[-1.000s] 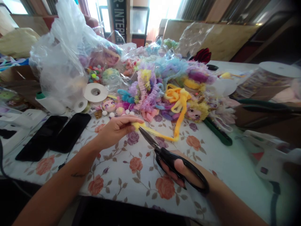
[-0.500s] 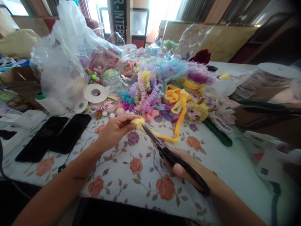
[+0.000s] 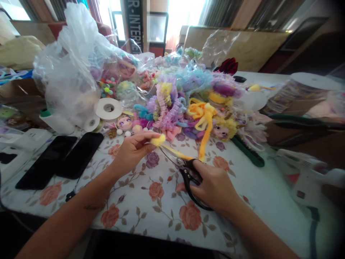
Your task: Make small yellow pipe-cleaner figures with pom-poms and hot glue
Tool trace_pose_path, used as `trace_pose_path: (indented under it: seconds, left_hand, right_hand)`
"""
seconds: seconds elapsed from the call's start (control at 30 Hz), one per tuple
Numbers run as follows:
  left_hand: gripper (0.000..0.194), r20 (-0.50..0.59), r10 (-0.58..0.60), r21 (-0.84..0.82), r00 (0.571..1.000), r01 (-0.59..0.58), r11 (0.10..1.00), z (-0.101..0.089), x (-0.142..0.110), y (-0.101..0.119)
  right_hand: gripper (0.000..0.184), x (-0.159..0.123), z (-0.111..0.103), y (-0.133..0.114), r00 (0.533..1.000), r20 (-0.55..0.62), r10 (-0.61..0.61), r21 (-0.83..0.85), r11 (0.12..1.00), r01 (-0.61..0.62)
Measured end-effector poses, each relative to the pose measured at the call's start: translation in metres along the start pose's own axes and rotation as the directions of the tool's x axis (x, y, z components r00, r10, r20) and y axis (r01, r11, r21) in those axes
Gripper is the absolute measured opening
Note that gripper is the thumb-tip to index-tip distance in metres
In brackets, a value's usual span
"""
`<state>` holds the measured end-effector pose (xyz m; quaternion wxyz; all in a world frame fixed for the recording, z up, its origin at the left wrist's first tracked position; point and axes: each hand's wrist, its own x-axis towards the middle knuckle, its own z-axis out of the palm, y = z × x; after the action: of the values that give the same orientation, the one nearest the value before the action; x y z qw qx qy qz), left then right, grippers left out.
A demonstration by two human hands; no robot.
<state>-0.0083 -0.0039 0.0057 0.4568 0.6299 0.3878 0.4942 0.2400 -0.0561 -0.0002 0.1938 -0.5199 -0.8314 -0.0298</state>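
Note:
Between the thumb and fingers of my left hand (image 3: 136,149) is pinched a small fluffy yellow piece (image 3: 158,140). My right hand (image 3: 212,183) grips black-handled scissors (image 3: 185,172), their blades pointing up and left at the underside of that piece. Behind the blades a fuzzy yellow-orange strip (image 3: 205,144) runs across the cloth and up to a loose bundle of the same material. Whether the strip still joins the pinched piece is hidden by the blades. A doll head with curly yellow hair (image 3: 223,128) lies right of the bundle.
Two black phones (image 3: 83,154) lie on the left of the flowered tablecloth (image 3: 134,201). White ribbon rolls (image 3: 109,109) and a plastic bag (image 3: 67,72) stand behind them. Pastel ruffled trims (image 3: 169,111) pile up at the back. A white glue gun (image 3: 304,176) is at right.
My right hand has turned over, so its back now faces up, and the scissors have rotated with it. My left hand keeps its pinch, with more yellow fluff showing past the fingertips.

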Motion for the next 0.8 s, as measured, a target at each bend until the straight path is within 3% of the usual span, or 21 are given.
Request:
trace_pose_path:
  seconds: [0.27,0.8]
  left_hand:
    - [0.025,-0.003,0.006,0.006,1.0,-0.006,1.0,0.0002,-0.0003,-0.0003]
    - [0.026,0.006,0.078,0.035,0.997,-0.078,0.996,0.0019,0.0003,-0.0019]
  right_hand:
    - [0.018,-0.0003,0.0014,-0.0005,0.999,-0.032,-0.015,-0.002,1.0,0.015]
    - [0.016,0.0005,0.0036,0.0,1.0,0.015,0.013,0.02,1.0,-0.014]
